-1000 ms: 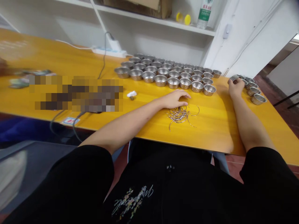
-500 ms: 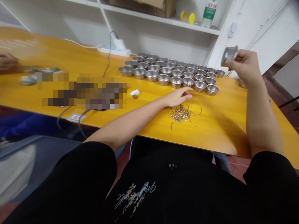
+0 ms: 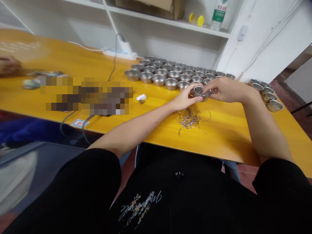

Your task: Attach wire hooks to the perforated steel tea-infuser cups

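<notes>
A small perforated metal cup (image 3: pixel 200 94) is held between my two hands over the table, its opening facing up. Around its left side curl the fingers and thumb of my left hand (image 3: pixel 186 98). My right hand (image 3: pixel 223 89) grips the right rim with bent fingers. Just below lies a loose heap of thin curved metal wires (image 3: pixel 190 120). Behind my hands stand rows of similar metal cups (image 3: pixel 159 80), partly hidden by my right hand.
More metal cups (image 3: pixel 275 105) stand at the table's right end. To the left are a white power strip (image 3: pixel 122 53) with cables, a small white piece (image 3: pixel 141 97) and blurred-out dark items (image 3: pixel 107 99). Another person's hand (image 3: pixel 9 65) rests at the far left.
My right hand has come down and left with the metal cup, from high on the right to my left hand. The left hand has closed on the cup.
</notes>
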A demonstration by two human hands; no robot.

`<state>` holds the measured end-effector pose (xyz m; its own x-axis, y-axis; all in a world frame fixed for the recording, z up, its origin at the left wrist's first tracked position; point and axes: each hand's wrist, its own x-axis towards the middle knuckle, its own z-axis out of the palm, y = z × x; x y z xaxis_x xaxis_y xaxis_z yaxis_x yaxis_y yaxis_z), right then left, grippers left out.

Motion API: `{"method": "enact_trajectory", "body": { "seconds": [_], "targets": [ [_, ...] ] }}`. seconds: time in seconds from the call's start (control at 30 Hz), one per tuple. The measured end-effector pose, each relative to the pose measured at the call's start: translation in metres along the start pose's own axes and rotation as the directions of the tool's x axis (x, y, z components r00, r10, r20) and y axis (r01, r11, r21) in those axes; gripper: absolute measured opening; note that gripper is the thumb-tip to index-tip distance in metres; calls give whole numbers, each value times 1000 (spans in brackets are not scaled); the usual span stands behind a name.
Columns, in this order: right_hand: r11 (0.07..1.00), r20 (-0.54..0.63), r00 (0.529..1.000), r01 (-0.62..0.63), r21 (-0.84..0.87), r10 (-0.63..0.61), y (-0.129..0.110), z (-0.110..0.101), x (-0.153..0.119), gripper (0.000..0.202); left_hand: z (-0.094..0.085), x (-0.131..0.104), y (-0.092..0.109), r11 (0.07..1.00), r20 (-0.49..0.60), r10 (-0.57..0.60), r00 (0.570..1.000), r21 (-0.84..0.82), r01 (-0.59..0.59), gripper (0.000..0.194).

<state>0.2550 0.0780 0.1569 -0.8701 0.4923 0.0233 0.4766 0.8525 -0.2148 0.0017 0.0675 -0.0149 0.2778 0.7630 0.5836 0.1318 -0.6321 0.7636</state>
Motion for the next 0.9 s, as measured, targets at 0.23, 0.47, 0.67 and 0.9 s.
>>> {"method": "enact_trajectory", "body": {
  "seconds": [0.23,0.47,0.67,0.9],
  "targets": [
    [972,185,956,-234,4,229,32,3,3,29,-1,-9,5,964,-1,-82,997,254,80,76],
    [923,438,835,-384,27,334,29,52,26,42,0,-11,2,923,-20,-160,987,351,157,76],
    [919,366,844,-374,-122,392,6,61,26,36,-3,-10,-1,924,-40,-168,985,343,172,75],
    [943,310,916,-164,-290,255,0,71,30,30,-5,-8,3,912,-41,-176,984,369,178,84]
  ]
}}
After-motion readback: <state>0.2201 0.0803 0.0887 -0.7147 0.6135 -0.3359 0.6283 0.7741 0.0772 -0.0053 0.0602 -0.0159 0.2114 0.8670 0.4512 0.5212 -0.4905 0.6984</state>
